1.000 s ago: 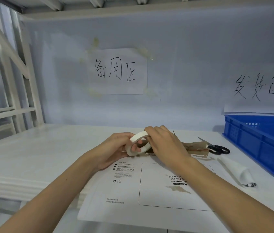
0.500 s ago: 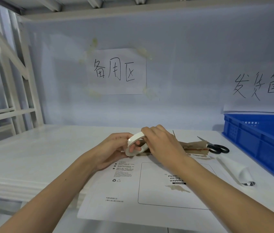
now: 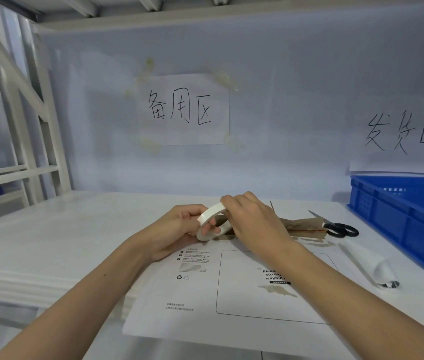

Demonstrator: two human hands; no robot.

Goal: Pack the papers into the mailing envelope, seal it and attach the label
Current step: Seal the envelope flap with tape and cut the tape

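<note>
White envelope (image 3: 231, 294): "waybill" box, recycling mark.

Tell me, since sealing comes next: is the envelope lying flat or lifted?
Flat. The envelope lies printed side up on the table; both hands hold the tape roll above it.

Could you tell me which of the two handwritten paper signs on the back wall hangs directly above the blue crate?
The right-hand sign hangs above the blue crate. The other sign is taped near the middle of the wall, beyond the hands.
</note>
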